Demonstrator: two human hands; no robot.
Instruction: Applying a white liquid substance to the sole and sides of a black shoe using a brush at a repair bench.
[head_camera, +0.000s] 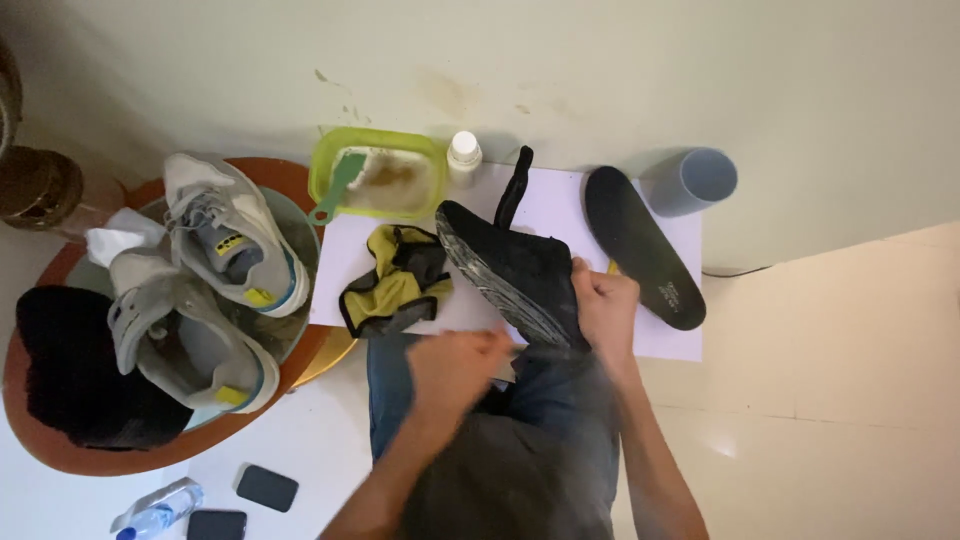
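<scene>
head view, surroundings: a white sheet (560, 215) lies on the floor, carrying a yellow-and-grey cloth (395, 280), a loose black insole (643, 245) and a small white bottle (463, 157); a green tray (378, 175) with a green brush (340, 185) and a grey cup (692, 180) sit at its far edge.
head view, left side: a basin (300, 225) holds two grey sneakers (215, 275) — well apart from the hands.
black shoe (515, 275): on the sheet above the person's lap, tipped on its side, sole toward the cloth; long axis runs from upper left to lower right.
right hand (603, 305): closed around the shoe's near end.
left hand (455, 365): blurred, at the sole's near end — grip cannot be told.
</scene>
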